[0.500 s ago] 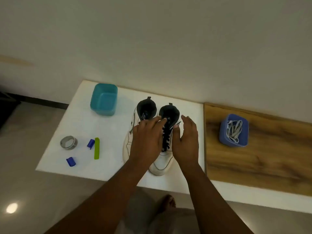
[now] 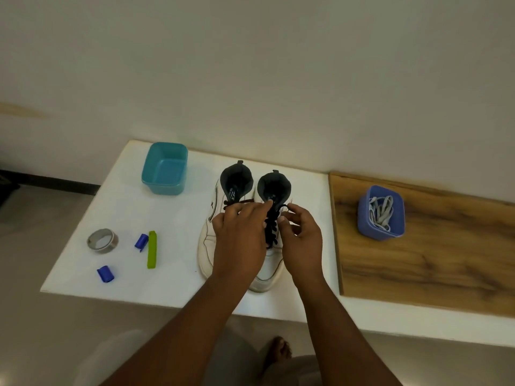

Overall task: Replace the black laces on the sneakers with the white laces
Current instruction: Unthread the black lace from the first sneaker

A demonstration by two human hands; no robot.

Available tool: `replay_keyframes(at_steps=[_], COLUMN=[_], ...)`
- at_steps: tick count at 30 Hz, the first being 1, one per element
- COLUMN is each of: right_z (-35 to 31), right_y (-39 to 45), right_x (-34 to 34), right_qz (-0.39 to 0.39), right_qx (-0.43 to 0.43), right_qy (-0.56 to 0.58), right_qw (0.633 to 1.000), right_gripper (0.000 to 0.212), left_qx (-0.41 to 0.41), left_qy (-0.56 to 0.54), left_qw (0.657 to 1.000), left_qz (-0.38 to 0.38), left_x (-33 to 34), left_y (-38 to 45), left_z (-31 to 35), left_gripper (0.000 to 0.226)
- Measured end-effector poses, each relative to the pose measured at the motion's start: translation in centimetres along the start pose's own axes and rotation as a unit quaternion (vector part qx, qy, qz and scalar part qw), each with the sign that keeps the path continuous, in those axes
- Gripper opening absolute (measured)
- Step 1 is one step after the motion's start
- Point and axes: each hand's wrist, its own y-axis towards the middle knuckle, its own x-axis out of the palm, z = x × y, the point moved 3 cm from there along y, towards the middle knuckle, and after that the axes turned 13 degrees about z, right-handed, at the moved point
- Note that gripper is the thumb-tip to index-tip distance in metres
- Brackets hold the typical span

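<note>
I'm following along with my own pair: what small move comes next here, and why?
Probably pull the bow loose on the right sneaker. The right hand pinches a loop of its black lace near the top, the left hand rests over the shoes, and the lacing is still fully threaded, so untying comes first.

A pair of white leather sneakers (image 2: 207, 240) with dark lining stands side by side on the white worktop (image 2: 172, 213), toes toward the person. Thin black laces (image 2: 271, 229) remain threaded through the right sneaker. Flat white laces (image 2: 381, 210) lie bundled in a blue plastic tub (image 2: 370, 229).
</note>
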Motion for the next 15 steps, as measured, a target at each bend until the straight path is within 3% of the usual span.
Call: replay_keyframes(at_steps=[9, 15], right_z=[-0.7, -0.3], right_y=[2.8, 3.5], right_x=[1.0, 0.6], right_qz=[0.01, -0.015], right_qx=[0.006, 0.029], right_qy=[-0.024, -0.011], right_qw=[1.0, 0.999], right_gripper=[0.012, 0.009], left_qx=[0.018, 0.046], left_qy=[-0.02, -0.007], left_qw=[1.0, 0.999], left_qz=[-0.007, 0.028], left_x=[2.2, 2.0], left_y=[2.4, 3.1], left_z=[-1.0, -1.7], left_gripper=[0.063, 0.048])
